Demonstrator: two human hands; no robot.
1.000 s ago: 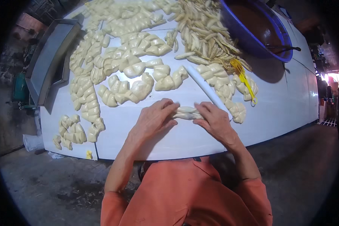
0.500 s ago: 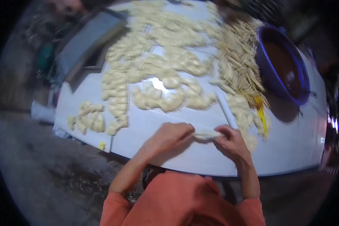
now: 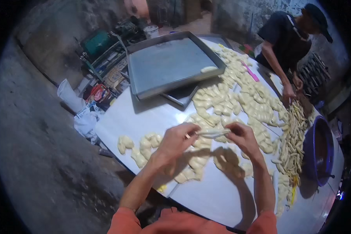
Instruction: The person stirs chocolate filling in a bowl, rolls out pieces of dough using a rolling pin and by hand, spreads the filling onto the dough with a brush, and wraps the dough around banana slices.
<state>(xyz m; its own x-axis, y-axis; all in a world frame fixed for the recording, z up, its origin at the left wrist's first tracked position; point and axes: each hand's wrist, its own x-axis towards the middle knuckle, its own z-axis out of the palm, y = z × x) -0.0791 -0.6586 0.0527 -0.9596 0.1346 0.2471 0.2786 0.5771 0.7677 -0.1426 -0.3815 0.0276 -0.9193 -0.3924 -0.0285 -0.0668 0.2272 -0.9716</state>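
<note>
A short pale strip of dough [image 3: 213, 133] is stretched level between my left hand [image 3: 183, 134] and my right hand [image 3: 238, 133], raised over the table. My left fingers are closed on one end and my right fingers pinch the other. Beneath and around them, pale dough pieces [image 3: 259, 107] lie in joined rows on the white table [image 3: 117, 117]. Beyond my hands a large shallow metal tray [image 3: 163, 60] rests on another metal frame, with one small dough piece [image 3: 209, 69] at its right edge.
A co-worker [image 3: 284, 35] stands at the back right, hands [image 3: 288, 93] at a heap of thin pale strips [image 3: 292, 136]. A purple tub [image 3: 325, 152] of brown contents, a pink utensil [image 3: 251, 72], green machinery [image 3: 95, 45] and white sacks [image 3: 70, 95] surround the area.
My view has swung leftward toward the tray, bringing the co-worker into sight. My hands have lifted the dough strip off the tabletop and hold it out over the dough rows.
</note>
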